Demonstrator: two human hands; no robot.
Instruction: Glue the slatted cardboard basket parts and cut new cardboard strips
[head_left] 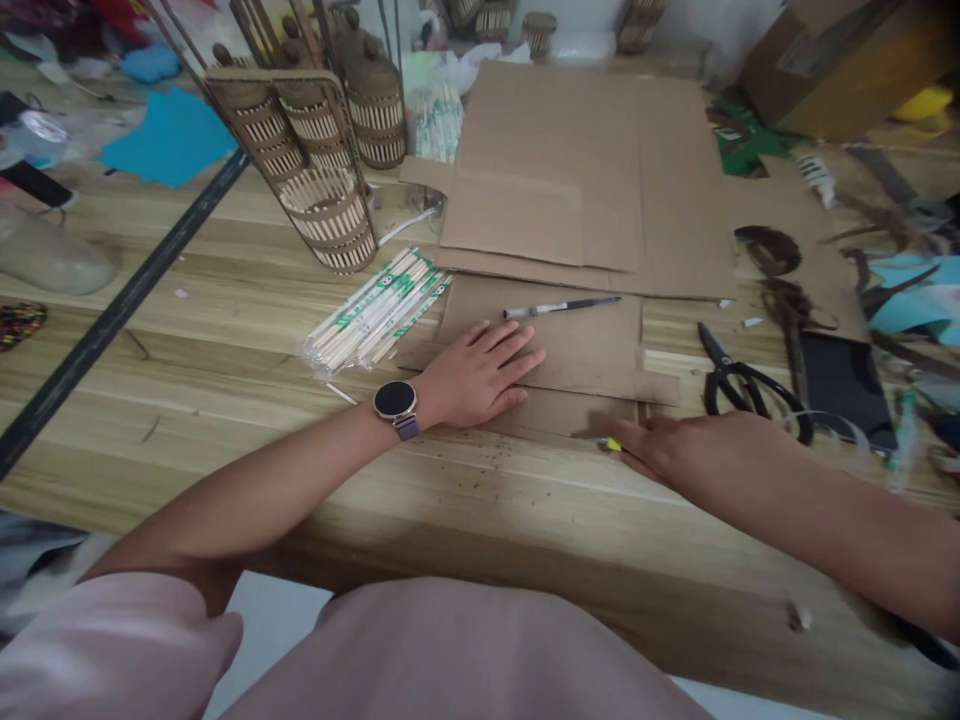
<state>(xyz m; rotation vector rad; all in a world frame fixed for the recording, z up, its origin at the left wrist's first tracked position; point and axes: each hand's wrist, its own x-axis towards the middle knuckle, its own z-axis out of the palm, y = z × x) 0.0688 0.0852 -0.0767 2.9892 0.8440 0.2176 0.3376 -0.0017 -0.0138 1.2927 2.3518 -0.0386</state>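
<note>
My left hand [480,375], a watch on its wrist, lies spread on a narrow cardboard strip [600,383] over a brown cardboard sheet [574,345]. A pen [562,307] rests on the sheet just beyond my fingertips. In my closed right hand [679,445] is a utility knife [613,444]; its yellow front end and thin blade show, and my fingers hide the rest. The blade is at the near edge of the cardboard, right of my left hand. Whether it touches the cardboard I cannot tell.
Packets of wrapped chopsticks [382,310] lie left of the cardboard. A stick-and-cardboard stand with baskets [330,220] rises behind them. Larger cardboard sheets [555,170] lie at the back. Black-handled scissors [739,380] and a dark phone-like slab [847,385] are at right.
</note>
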